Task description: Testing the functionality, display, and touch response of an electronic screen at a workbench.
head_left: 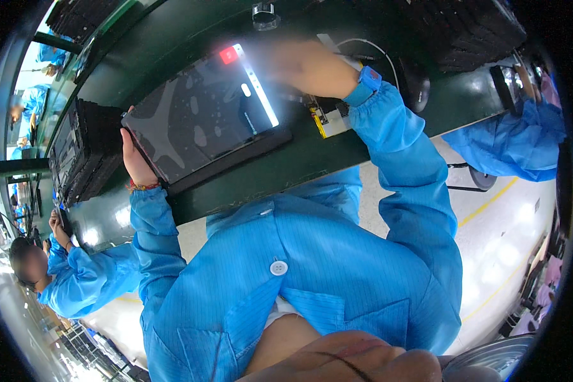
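We grip tablet [204,114] edge with left hand [134,159] fingers; right hand [312,67] blurred, fingers' state unclear; tablet lit, on worktop [286,165].

The person is wearing a bright blue, finely striped smock with a white round button [278,268] on its front and gathered elastic cuffs. A blue wrist strap [368,79] is circling the right wrist, a beaded multicoloured bracelet [142,186] the left.
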### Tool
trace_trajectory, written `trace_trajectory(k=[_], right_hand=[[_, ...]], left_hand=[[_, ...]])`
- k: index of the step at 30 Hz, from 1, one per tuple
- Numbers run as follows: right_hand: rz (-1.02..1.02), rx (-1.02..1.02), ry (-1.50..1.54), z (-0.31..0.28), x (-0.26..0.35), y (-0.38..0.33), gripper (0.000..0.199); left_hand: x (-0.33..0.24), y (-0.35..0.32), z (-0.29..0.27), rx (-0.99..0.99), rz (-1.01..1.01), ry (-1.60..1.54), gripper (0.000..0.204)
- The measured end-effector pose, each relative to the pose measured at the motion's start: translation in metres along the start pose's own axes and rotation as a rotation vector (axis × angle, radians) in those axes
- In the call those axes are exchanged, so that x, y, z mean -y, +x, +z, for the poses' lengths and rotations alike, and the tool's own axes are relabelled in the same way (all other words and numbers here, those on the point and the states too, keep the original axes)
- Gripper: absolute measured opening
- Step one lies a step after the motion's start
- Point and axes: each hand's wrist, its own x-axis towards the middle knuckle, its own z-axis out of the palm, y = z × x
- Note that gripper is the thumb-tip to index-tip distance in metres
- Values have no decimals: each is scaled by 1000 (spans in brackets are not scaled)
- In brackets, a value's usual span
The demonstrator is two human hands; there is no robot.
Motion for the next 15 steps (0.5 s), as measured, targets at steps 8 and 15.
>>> trace_trajectory(k=[8, 15], right_hand=[[-3, -32, 55, 0, 1, 1, 15], [-16, -9, 24, -1, 11, 7, 13]], left_hand=[[1, 2, -4, 11, 6, -6, 48], [0, 2, -2, -19, 23, -23, 49]])
